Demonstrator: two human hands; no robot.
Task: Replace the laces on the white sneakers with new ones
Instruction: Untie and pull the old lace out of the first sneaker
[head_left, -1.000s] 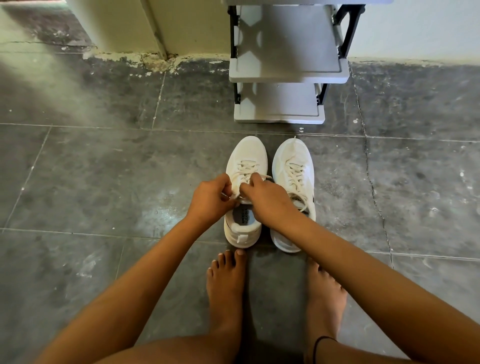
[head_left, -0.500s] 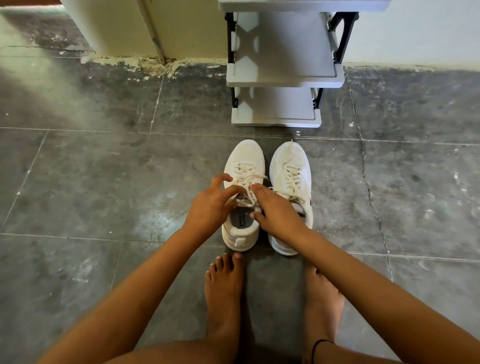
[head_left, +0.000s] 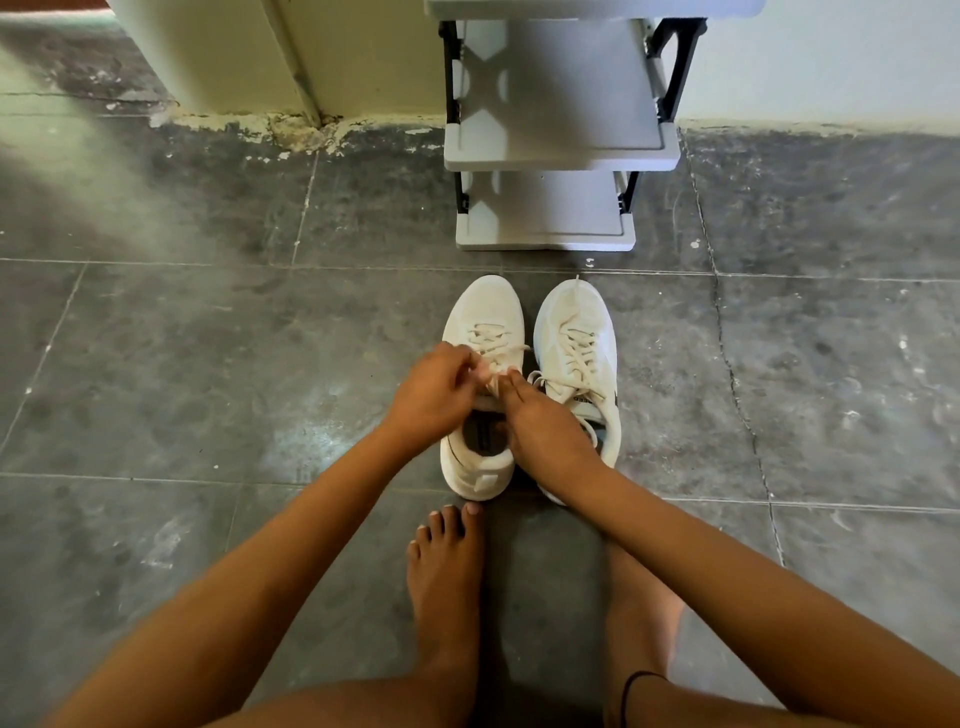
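Observation:
Two white sneakers stand side by side on the grey tiled floor, toes pointing away. The left sneaker has a white lace threaded through its eyelets. My left hand pinches that lace near the tongue with curled fingers. My right hand lies over the left sneaker's opening, its fingertips pinching the same lace beside my left hand. The right sneaker stays laced, its loose ends lying across the tongue, and neither hand grips it.
A grey plastic shoe rack with black side posts stands just beyond the sneakers against the wall. My bare feet rest on the floor right behind the sneakers' heels. Cracked tile joints run to the right.
Both hands stayed at the left sneaker's lace and shifted slightly; the left fingers curled tighter over the lace, the right hand slid lower over the shoe opening.

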